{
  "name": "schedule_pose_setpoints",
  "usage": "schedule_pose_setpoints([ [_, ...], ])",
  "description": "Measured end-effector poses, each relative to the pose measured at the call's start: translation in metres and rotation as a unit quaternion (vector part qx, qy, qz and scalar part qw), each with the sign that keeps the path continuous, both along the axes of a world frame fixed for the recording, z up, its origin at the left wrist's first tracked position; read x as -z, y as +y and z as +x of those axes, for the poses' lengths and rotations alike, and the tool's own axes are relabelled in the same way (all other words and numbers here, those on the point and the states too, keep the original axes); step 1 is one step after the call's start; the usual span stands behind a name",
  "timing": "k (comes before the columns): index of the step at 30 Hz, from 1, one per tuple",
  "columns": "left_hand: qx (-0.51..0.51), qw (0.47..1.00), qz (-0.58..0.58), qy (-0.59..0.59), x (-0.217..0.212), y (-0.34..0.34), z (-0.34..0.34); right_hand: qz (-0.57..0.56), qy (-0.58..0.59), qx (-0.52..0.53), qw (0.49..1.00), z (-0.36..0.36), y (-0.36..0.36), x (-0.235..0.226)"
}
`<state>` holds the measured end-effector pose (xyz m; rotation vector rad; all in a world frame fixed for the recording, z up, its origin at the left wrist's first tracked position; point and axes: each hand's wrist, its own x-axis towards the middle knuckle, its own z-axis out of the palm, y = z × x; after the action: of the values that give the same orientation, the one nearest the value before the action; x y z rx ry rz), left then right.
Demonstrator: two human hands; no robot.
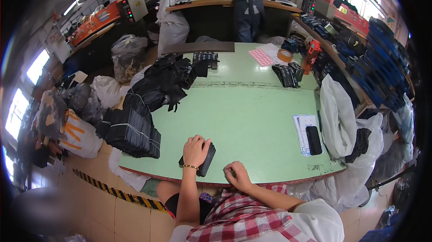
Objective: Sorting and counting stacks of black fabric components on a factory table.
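My left hand (196,149) rests on top of a small stack of black flat pieces (208,160) near the front edge of the pale green table (252,116), fingers curled over it. A thin bracelet circles that wrist. My right hand (237,174) lies at the table's front edge just right of the stack, fingers curled down on the surface, holding nothing that I can see. A large pile of the same black pieces (135,129) is stacked at the table's left edge.
A black phone (313,140) lies on white papers at the right. Black bundles (288,74), a tape roll (285,55) and a pink sheet (261,57) sit at the far end. Filled bags crowd the floor at left. White bags hang at right. A person stands at the far workbench.
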<state>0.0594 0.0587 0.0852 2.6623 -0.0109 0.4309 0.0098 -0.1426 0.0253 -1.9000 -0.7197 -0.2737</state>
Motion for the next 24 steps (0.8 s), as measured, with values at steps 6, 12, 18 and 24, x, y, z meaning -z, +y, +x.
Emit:
schedule_pose_setpoints([
  [6,0.001,1.000,0.001,-0.001,-0.0005,-0.0014,0.0005,-0.002,0.011,-0.004,1.000,-0.0013,-0.0007,-0.0010],
  [12,0.003,1.000,0.000,-0.001,-0.0006,-0.0004,0.0001,0.006,-0.002,-0.004,1.000,-0.0003,0.0000,0.0005],
  [18,0.001,1.000,0.001,0.000,0.0004,0.0001,-0.0002,-0.004,0.007,-0.009,1.000,-0.0013,-0.0004,-0.0032],
  [24,0.008,1.000,0.002,-0.001,-0.0024,-0.0003,-0.0015,-0.006,0.019,-0.011,1.000,-0.0024,-0.0008,-0.0014],
])
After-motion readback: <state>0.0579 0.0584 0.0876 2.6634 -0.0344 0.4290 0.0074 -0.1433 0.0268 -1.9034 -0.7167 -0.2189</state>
